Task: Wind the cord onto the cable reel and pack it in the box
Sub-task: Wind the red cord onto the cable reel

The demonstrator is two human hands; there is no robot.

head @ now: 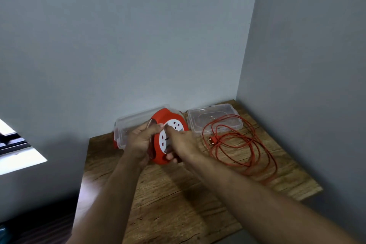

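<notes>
A round red cable reel [161,119] with a white socket face is held tilted above the wooden table [178,200]. My left hand [141,140] grips its left rim, thumb on the front edge. My right hand [181,142] holds the reel's face and lower right side, fingers curled under it. The orange cord [240,144] lies in loose loops on the table to the right, its plug [211,141] at the left of the coil. A clear plastic box [128,125] stands behind the reel, partly hidden by it.
The clear box lid [213,119] lies at the back right, under part of the cord. Grey walls close the table's back and right side. The table's left edge drops to a dark floor.
</notes>
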